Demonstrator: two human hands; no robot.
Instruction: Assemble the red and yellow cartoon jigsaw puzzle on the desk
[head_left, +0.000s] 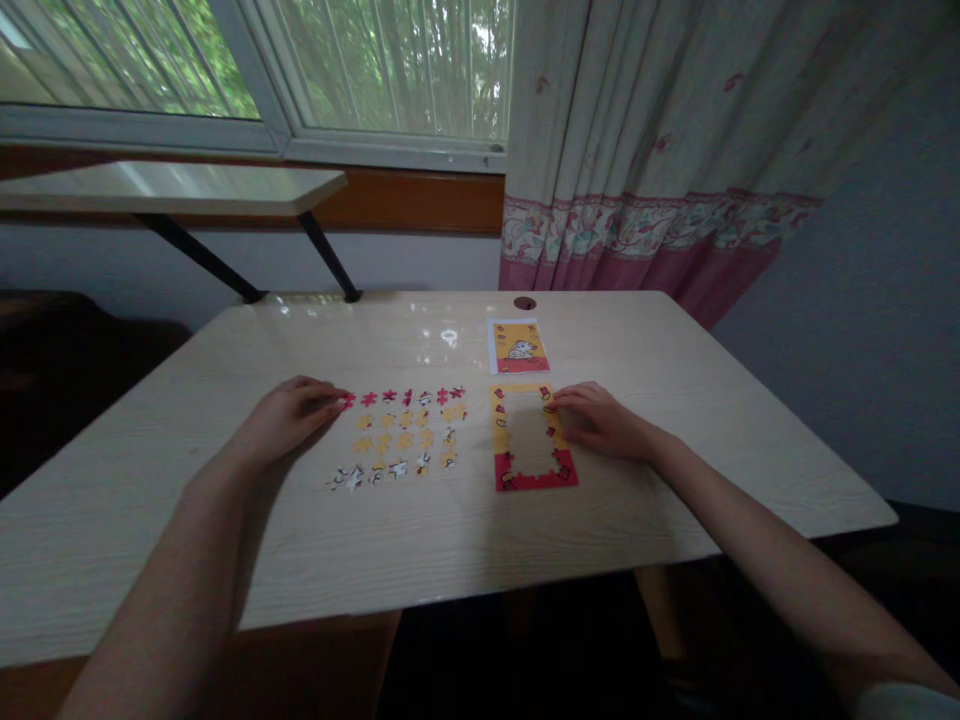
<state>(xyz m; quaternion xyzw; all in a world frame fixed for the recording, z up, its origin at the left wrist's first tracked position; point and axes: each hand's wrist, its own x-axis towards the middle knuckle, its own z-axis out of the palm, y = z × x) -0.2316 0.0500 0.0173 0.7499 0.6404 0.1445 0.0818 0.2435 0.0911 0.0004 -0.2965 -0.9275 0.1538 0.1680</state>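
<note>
My left hand (296,418) is closed, with thumb and fingertips pinched at a small red jigsaw piece (348,401), the leftmost of the top row. Rows of loose jigsaw pieces (404,440) lie beside it: red ones on top, yellow in the middle, white with dark lines at the bottom. A yellow and red jigsaw border (536,481) lies flat right of them, and the tabletop shows through its hollow middle. My right hand (604,420) rests at its right side, fingertips and thumb bent against that edge. The fingertips' undersides are hidden.
A picture card (519,348) with a white animal on yellow and red lies beyond the border. Behind it is a round cable hole (524,303) in the pale wooden table (450,540). A raised shelf (225,188) on black legs stands at the back left. A curtain (645,220) hangs behind.
</note>
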